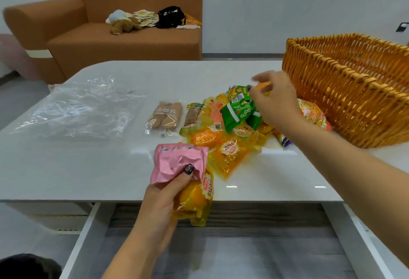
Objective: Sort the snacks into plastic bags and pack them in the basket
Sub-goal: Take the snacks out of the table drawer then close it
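Left hand (162, 199) fingers grip pink pack (179, 161) & yellow pack (194, 201), right hand (274, 99) fingers pinch small yellow snack (265, 87); plastic bags (77, 108) lie far left, nearer left hand.

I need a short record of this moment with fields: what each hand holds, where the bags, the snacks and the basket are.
left hand: holds a pink packet and a yellow packet
right hand: pinches a small yellow snack above the pile
snack pile: table centre, beside the basket
plastic bags: flat on the table, far left
basket: right side of the table
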Available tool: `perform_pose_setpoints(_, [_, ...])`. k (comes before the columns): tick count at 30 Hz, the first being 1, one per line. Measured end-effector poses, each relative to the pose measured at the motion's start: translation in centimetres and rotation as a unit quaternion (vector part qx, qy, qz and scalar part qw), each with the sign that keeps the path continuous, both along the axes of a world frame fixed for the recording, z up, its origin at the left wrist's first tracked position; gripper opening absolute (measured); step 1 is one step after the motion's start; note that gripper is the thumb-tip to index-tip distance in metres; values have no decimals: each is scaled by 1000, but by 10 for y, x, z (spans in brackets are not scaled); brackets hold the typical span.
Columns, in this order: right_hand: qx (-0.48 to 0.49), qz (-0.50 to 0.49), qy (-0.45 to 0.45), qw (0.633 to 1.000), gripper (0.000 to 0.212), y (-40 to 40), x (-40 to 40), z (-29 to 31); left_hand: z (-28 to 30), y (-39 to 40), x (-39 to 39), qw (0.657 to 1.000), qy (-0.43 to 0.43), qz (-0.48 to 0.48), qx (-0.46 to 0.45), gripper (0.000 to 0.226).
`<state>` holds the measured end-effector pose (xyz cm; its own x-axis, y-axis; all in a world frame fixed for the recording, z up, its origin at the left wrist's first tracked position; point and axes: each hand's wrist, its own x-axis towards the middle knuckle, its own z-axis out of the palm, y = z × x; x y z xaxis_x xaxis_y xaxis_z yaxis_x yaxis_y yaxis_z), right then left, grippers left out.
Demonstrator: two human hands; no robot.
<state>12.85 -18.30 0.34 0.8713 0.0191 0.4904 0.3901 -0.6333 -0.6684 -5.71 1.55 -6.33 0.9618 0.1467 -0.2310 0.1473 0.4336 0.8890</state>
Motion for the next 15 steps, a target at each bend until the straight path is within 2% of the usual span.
perform_pose_setpoints(2, [-36,145,-5,989,23,19,-48,-3,3,-1,3,999,0,12,37,50])
perform_pose_setpoints(4, [-66,237,90,965,32,37,-81,-16,6,-3,7,997,-2,22,74,50])
perform_pose_setpoints(6, [-35,274,188,943,34,51,-94,-30,9,-1,8,993,-1,22,118,49])
perform_pose_setpoints(9, [71,256,235,935,26,61,-96,-34,12,6,7,983,9,14,182,45])
perform_pose_setpoints(12, [201,226,279,912,24,67,-92,-29,22,19,10,967,-26,30,250,36])
perform_pose_setpoints(13, [243,215,289,901,23,71,-91,-26,28,25,15,961,-49,39,270,40])
perform_pose_setpoints(15, [305,180,289,889,23,81,-86,-21,39,40,31,941,-83,57,322,65])
